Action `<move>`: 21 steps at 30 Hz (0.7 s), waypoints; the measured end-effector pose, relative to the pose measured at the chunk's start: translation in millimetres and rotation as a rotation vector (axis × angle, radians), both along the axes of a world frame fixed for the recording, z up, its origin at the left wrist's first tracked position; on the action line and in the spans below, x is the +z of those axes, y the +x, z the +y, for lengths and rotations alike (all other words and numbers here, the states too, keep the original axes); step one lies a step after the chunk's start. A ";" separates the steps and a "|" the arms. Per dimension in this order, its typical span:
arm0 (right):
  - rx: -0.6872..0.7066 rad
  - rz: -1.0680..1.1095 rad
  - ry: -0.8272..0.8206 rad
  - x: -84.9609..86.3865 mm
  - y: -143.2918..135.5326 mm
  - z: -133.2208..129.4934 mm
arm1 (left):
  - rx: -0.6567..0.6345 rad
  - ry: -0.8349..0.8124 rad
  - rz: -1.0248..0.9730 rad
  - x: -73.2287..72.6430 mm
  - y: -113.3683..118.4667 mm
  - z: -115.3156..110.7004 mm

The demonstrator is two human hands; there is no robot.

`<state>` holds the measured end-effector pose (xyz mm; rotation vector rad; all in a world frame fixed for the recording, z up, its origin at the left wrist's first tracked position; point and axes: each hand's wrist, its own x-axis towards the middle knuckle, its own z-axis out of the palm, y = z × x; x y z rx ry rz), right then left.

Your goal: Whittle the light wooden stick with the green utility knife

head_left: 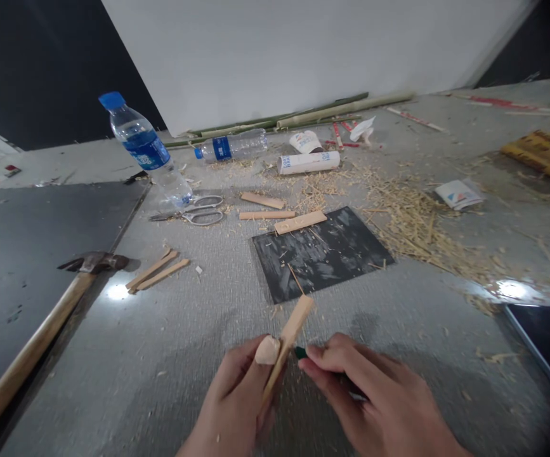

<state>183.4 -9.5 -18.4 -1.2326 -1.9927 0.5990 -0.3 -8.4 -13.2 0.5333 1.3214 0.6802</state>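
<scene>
My left hand (236, 397) grips a flat wooden strip (296, 320), its far end pointing up and slightly right. A pale wrap covers the tip of that thumb. Close to the strip's right side, my right hand (379, 390) pinches a small dark green object (300, 352); most of it is hidden by the fingers, so its kind cannot be told. Beyond the strip lies a scuffed black sheet (339, 257), with another wooden strip (300, 222) resting across its far edge. Two more wooden pieces (267, 215) lie just behind it.
A hammer (84, 270), narrow wood pieces (163, 271) and scissors (203, 212) lie on the left. Behind them are an upright water bottle (144, 143) and one on its side (236, 147). Shavings (422, 228) spread to the right, near a dark flat device (548, 339).
</scene>
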 end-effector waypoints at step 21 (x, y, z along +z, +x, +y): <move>-0.020 0.077 -0.042 4.3 2.1 5.7 | 0.168 -0.103 -0.053 8.2 7.4 -2.9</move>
